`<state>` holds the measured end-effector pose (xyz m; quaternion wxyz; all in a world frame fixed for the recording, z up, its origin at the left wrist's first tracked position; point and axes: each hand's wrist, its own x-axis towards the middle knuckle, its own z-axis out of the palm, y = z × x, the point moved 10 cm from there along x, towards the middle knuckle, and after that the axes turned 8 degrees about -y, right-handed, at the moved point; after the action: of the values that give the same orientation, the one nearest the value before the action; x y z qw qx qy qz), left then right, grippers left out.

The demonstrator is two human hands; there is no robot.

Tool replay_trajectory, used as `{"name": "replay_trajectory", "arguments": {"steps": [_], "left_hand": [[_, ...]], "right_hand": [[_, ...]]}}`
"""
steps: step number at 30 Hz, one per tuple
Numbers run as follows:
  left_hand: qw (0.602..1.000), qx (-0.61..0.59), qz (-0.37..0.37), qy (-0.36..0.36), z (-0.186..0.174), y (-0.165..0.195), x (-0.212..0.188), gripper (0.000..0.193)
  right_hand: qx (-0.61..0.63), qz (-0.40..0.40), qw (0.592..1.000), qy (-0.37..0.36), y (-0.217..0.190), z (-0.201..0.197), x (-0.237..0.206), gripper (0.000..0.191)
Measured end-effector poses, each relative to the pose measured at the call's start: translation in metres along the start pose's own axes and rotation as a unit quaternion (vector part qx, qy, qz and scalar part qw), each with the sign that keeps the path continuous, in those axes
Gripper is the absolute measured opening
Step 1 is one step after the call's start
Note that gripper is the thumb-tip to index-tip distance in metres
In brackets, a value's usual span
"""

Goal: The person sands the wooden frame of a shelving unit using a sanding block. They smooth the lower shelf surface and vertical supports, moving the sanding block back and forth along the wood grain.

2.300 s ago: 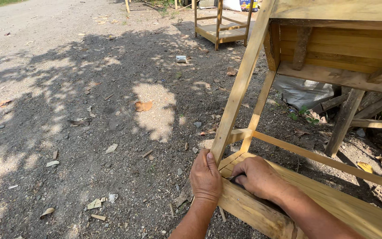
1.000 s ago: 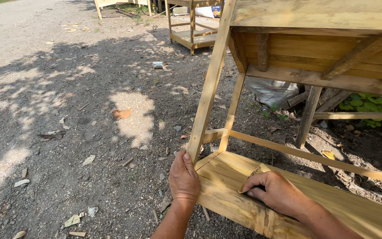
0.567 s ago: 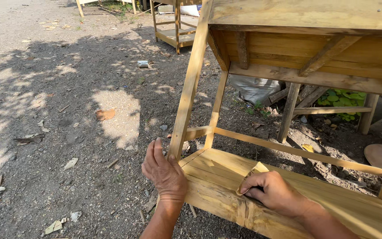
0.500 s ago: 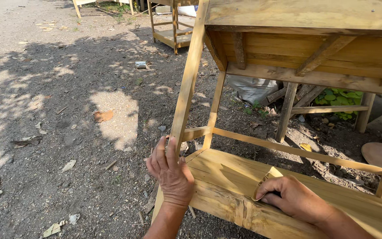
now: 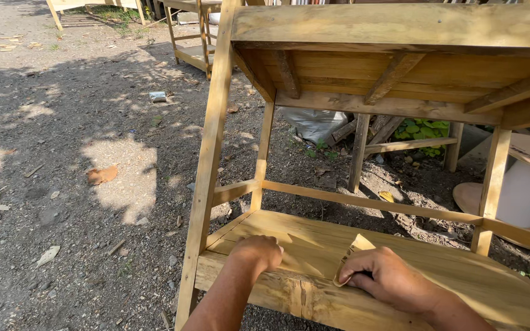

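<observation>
My right hand (image 5: 394, 282) is curled over a folded tan piece of sandpaper (image 5: 352, 257), fingers pressing it flat onto the pale wooden lower shelf (image 5: 461, 279) of the unfinished wooden table (image 5: 400, 37); one corner of the paper pokes up past my knuckles. My left hand (image 5: 259, 252) is closed in a loose fist, resting on the shelf w/ nothing in it that I can see, just beside the front left leg (image 5: 210, 159). To sand well here I'd keep the left hand braced so the frame doesn't rock, and press thru the finger pads, not the tips, so the paper stays flat. Strokes should run along the grain, i.e. lengthwise on the board, not across. The rough dark knotty patch on the shelf's front edge (image 5: 295, 294), between my hands, prob. needs more passes; go easy on the edge so it doesn't round off. Past the shelf runs a thin rear rail (image 5: 369, 201), then the underside braces of the top. Beyond that: bare dirt ground (image 5: 62, 141) w/ dry leaves in patchy sun, a grey sack (image 5: 314, 122), green leaves (image 5: 427, 132), and another wooden frame (image 5: 188, 37) far off.
</observation>
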<state>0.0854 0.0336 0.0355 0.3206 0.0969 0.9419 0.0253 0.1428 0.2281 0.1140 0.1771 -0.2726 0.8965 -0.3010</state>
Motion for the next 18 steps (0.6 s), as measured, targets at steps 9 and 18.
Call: {"name": "replay_trajectory", "arguments": {"steps": [9,18], "left_hand": [[0.996,-0.089,-0.002,0.018,-0.011,0.024,0.010,0.053],[0.996,-0.067,0.060,0.011,-0.002,0.042,0.021,0.057]], "right_hand": [[-0.039,0.032,0.998,0.031,0.008,-0.012,-0.024,0.015],[-0.028,0.026,0.999,0.008,-0.001,-0.011,-0.023,0.014]]}}
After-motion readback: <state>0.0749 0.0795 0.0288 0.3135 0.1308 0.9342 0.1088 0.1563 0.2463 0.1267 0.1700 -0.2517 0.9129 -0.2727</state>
